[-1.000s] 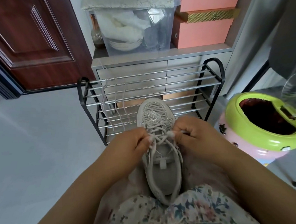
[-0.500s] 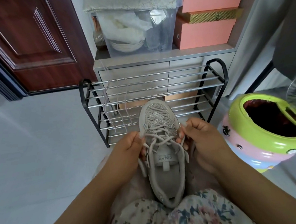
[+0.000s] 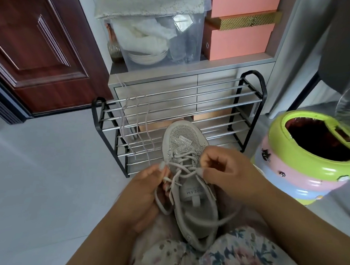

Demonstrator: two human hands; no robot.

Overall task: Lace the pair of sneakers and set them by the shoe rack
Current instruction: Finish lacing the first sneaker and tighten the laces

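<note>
A grey sneaker [image 3: 188,198] with a glittery toe rests on my lap, toe pointing away toward the shoe rack [image 3: 179,120]. Its pale lace [image 3: 183,171] crosses the eyelets and hangs loose on both sides. My left hand [image 3: 145,194] pinches the lace's left end beside the shoe. My right hand [image 3: 227,172] pinches the lace at the right eyelets, fingers curled. A second loose lace [image 3: 137,128] is draped over the rack's left bars. The other sneaker is not in view.
The black-framed metal rack stands against a grey cabinet [image 3: 193,80] holding a clear bin [image 3: 161,33] and pink boxes [image 3: 239,36]. A green, pink and blue round bin [image 3: 303,171] stands at the right. A dark red door [image 3: 38,46] is at the left, grey floor [image 3: 44,175] before it.
Both hands have drawn apart from the middle of the shoe. My left hand has dropped lower along the shoe's left side, pulling out the lace end; the right has shifted to the right eyelets.
</note>
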